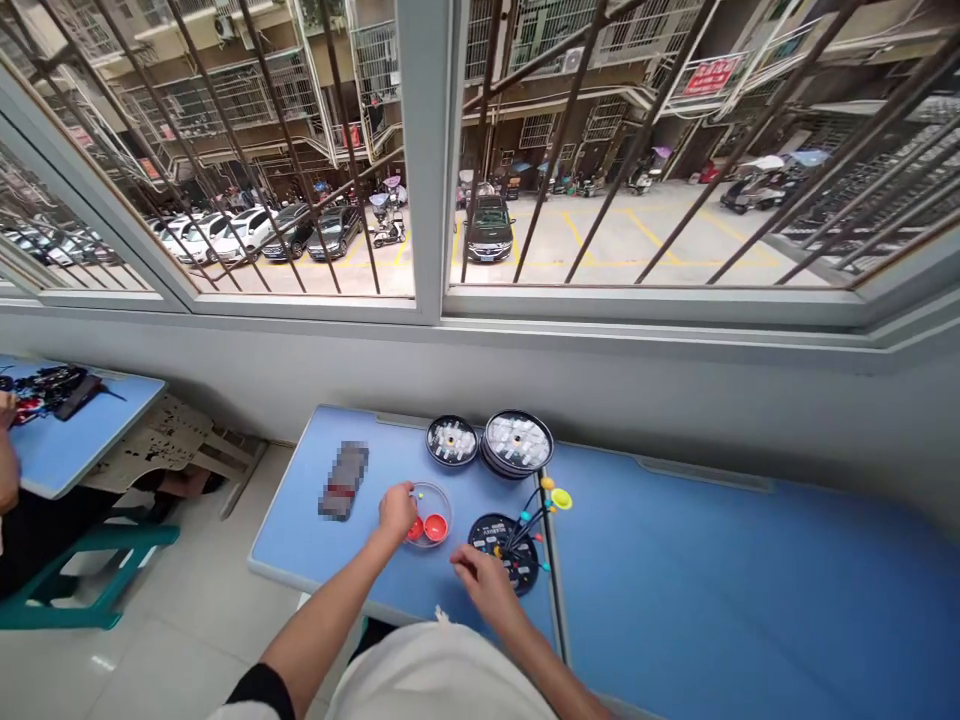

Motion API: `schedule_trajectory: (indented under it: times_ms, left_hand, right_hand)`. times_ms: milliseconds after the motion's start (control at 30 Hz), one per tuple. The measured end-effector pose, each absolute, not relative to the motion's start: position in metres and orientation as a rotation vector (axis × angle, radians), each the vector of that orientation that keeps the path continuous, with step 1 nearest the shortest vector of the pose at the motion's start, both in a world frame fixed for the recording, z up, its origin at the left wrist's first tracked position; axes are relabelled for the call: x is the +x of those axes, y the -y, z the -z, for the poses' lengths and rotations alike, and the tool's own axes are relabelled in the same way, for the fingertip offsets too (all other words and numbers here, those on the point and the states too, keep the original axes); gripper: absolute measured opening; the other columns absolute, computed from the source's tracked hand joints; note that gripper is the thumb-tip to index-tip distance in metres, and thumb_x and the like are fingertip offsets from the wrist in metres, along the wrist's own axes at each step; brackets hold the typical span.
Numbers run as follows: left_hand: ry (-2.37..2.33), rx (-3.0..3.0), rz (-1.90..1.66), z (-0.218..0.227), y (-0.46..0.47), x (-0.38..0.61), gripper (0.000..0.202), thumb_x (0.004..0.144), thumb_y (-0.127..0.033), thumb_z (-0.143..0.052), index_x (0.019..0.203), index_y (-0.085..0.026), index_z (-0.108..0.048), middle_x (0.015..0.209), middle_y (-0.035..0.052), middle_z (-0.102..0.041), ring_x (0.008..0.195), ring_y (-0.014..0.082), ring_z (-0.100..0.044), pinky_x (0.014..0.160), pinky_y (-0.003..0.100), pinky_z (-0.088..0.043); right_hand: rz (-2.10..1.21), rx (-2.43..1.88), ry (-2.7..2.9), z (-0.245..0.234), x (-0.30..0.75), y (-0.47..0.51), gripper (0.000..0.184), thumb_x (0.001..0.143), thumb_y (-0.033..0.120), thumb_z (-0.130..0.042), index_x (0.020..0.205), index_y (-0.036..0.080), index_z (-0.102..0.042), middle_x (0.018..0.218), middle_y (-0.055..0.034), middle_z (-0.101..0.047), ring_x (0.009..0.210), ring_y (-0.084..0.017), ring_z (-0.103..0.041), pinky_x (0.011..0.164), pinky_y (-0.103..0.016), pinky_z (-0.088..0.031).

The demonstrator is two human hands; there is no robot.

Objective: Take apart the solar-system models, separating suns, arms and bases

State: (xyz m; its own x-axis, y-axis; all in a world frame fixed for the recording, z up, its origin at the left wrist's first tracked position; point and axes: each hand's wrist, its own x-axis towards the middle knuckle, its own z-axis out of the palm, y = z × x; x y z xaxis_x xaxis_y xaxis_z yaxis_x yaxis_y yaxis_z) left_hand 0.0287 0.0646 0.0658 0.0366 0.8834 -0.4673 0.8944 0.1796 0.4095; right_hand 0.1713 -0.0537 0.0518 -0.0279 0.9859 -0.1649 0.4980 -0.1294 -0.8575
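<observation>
My left hand (pixel 397 513) is at the left rim of a clear round container (pixel 450 510), its fingers bent together at the edge. What they hold, if anything, is hidden. Red cup-shaped pieces (pixel 435 528) and a small yellow piece (pixel 421 496) lie in the container. My right hand (pixel 484 582) has thumb and fingertips pinched, just right of the container; anything between them is too small to make out. Beside that hand lies a black round disc (pixel 484 530) with printed marks. Black stems with coloured tips rise from it, one ending in a yellow cup (pixel 561 499).
More black discs with pale patches (pixel 517 440) are stacked at the back, beside another disc (pixel 451 440). A blurred dark object (pixel 344 480) lies on the blue table (pixel 300 545). Another table (pixel 750 600) adjoins at right. A person's arm (pixel 7 470) shows far left, near a green stool (pixel 112 570).
</observation>
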Motion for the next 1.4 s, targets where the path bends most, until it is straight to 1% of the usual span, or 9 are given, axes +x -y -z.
schedule_trajectory:
  times_ms: [133, 300, 533, 700, 933, 1067, 1233, 1333, 1400]
  left_hand:
    - [-1.675, 1.825, -0.052, -0.073, -0.044, 0.057, 0.03, 0.081, -0.014, -0.042, 0.102, -0.015, -0.063, 0.101, 0.0113, -0.065, 0.093, 0.0203, -0.058, 0.081, 0.028, -0.039]
    - [-1.331, 1.962, -0.051, -0.08, -0.01, 0.106, 0.03, 0.072, -0.017, -0.054, 0.099, -0.021, -0.066, 0.092, 0.0038, -0.067, 0.082, 0.0164, -0.059, 0.076, 0.023, -0.042]
    - [-1.193, 2.069, 0.032, -0.072, -0.002, 0.132, 0.028, 0.068, -0.013, -0.054, 0.093, -0.017, -0.066, 0.096, 0.0088, -0.064, 0.09, 0.0225, -0.057, 0.077, 0.029, -0.042]
    - [-1.139, 2.096, 0.032, -0.069, -0.005, 0.135, 0.019, 0.069, -0.011, -0.051, 0.079, -0.017, -0.066, 0.088, 0.0079, -0.064, 0.089, 0.0218, -0.056, 0.079, 0.029, -0.04]
    - [-1.097, 2.062, -0.117, -0.09, 0.001, 0.133, 0.019, 0.072, -0.015, -0.05, 0.08, -0.017, -0.066, 0.084, 0.0063, -0.063, 0.083, 0.0191, -0.055, 0.074, 0.026, -0.04]
    - [-1.132, 1.947, -0.23, -0.105, 0.008, 0.121, 0.017, 0.069, -0.015, -0.051, 0.077, -0.015, -0.066, 0.076, 0.005, -0.061, 0.071, 0.0159, -0.053, 0.065, 0.024, -0.039]
    - [-1.216, 1.728, -0.305, -0.111, 0.022, 0.101, 0.009, 0.062, -0.011, -0.052, 0.062, -0.014, -0.061, 0.062, 0.0011, -0.056, 0.058, 0.0118, -0.046, 0.055, 0.023, -0.034]
    - [-1.228, 1.491, -0.318, -0.117, 0.029, 0.094, 0.004, 0.057, -0.012, -0.055, 0.059, -0.015, -0.055, 0.053, -0.0032, -0.049, 0.051, 0.0089, -0.041, 0.05, 0.021, -0.031]
    - [-1.224, 1.236, -0.271, -0.124, 0.031, 0.09, 0.01, 0.054, -0.017, -0.06, 0.061, -0.016, -0.053, 0.051, -0.0047, -0.049, 0.046, 0.0075, -0.039, 0.045, 0.02, -0.028]
  right_hand:
    - [-1.067, -1.812, 1.495, -0.03, 0.196, 0.083, 0.022, 0.072, 0.017, -0.04, 0.071, 0.018, -0.062, 0.067, -0.0031, -0.067, 0.065, -0.019, -0.061, 0.061, -0.026, -0.042]
    - [-0.987, -1.957, 1.453, -0.012, 0.21, 0.091, 0.028, 0.074, 0.012, -0.039, 0.084, 0.017, -0.065, 0.088, -0.0087, -0.069, 0.086, -0.023, -0.062, 0.076, -0.03, -0.042]
    - [-0.957, -2.07, 1.466, -0.008, 0.21, 0.086, 0.028, 0.076, 0.009, -0.04, 0.086, 0.014, -0.066, 0.091, -0.0132, -0.067, 0.09, -0.025, -0.061, 0.078, -0.031, -0.043]
    - [-0.979, -2.106, 1.426, -0.009, 0.21, 0.084, 0.027, 0.076, 0.01, -0.041, 0.088, 0.014, -0.065, 0.094, -0.0139, -0.067, 0.093, -0.026, -0.061, 0.078, -0.032, -0.042]
    - [-1.046, -2.065, 1.265, -0.008, 0.212, 0.078, 0.023, 0.075, 0.014, -0.044, 0.086, 0.013, -0.064, 0.089, -0.016, -0.068, 0.087, -0.029, -0.063, 0.073, -0.035, -0.043]
    - [-1.117, -1.916, 1.178, -0.018, 0.215, 0.085, 0.019, 0.074, 0.024, -0.048, 0.081, 0.015, -0.063, 0.082, -0.0116, -0.069, 0.078, -0.025, -0.064, 0.068, -0.033, -0.045]
    - [-1.276, -1.554, 0.719, -0.056, 0.221, 0.092, 0.037, 0.067, 0.048, -0.06, 0.087, 0.017, -0.061, 0.064, -0.0027, -0.064, 0.052, -0.016, -0.055, 0.05, -0.027, -0.042]
    - [-1.334, -1.403, 0.494, -0.081, 0.219, 0.087, 0.037, 0.057, 0.048, -0.072, 0.074, 0.017, -0.062, 0.054, 0.0019, -0.057, 0.05, -0.012, -0.049, 0.051, -0.025, -0.04]
    - [-1.366, -1.391, 0.503, -0.093, 0.216, 0.082, 0.035, 0.054, 0.049, -0.073, 0.063, 0.017, -0.061, 0.05, 0.0031, -0.053, 0.048, -0.011, -0.046, 0.05, -0.025, -0.038]
